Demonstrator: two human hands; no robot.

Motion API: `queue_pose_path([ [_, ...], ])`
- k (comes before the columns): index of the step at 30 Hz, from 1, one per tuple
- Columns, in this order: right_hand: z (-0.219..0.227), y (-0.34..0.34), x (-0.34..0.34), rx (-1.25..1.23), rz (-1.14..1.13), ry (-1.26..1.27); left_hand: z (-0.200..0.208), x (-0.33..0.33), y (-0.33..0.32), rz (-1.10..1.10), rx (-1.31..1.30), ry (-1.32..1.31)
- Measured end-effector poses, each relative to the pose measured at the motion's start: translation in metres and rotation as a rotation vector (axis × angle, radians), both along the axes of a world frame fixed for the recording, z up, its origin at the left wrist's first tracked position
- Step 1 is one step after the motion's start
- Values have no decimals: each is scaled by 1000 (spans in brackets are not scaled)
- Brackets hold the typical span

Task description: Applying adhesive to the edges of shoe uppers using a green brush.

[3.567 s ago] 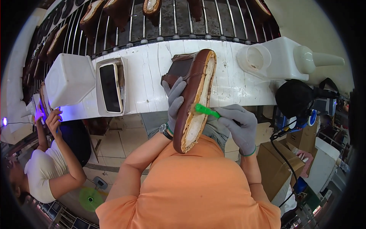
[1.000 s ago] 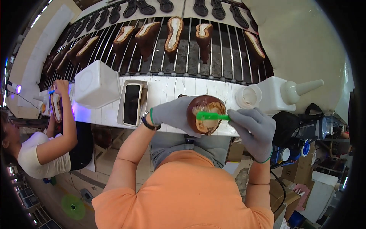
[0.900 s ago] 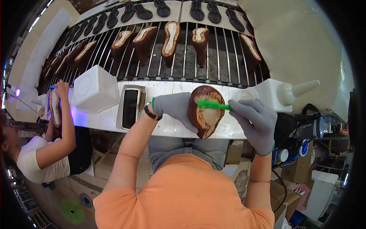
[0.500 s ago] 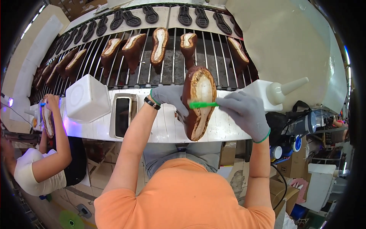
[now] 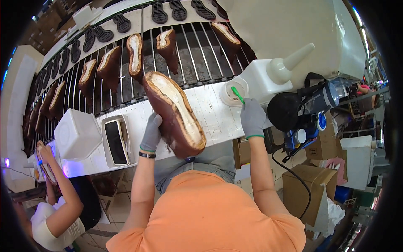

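A brown leather shoe upper (image 5: 170, 113), stretched in shape with its pale underside turned up, is gripped along its left side by my gloved left hand (image 5: 152, 133). In my gloved right hand (image 5: 253, 117) is a green brush (image 5: 237, 95), its head end dipped into a small round white cup (image 5: 228, 93). Next to that cup lies a white squeeze bottle (image 5: 264, 80) with a long nozzle. The brush's bristles are hidden inside the cup.
Beyond the white bench (image 5: 205, 103) runs a roller conveyor (image 5: 191, 50) bearing several similar uppers and, farther back, black soles (image 5: 159, 13). A white container (image 5: 77, 134) and a tray with a phone (image 5: 116, 143) stand left. A co-worker (image 5: 58, 210) works at far left.
My right hand has carried the brush off the underside and over to the cup on the right. My left hand has lowered and tilted the shoe upper. The view has turned rightward.
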State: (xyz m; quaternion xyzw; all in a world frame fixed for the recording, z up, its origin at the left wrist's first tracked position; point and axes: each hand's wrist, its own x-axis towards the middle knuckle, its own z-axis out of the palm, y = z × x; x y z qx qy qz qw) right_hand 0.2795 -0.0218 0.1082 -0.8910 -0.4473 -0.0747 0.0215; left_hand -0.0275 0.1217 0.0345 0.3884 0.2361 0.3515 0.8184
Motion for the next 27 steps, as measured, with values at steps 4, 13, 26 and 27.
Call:
queue_pose_path([
  [4,-5,0,10,-32,66,54,-7,12,-36,-21,-310,-234],
  [13,-6,-27,31,579,-164,1622,27,17,-50,145,-583,-138],
  [26,131,-9,-29,249,695,1432,109,17,-57,-25,-208,8],
  [27,135,-11,-31,236,705,1413,116,18,-58,-13,-159,55],
])
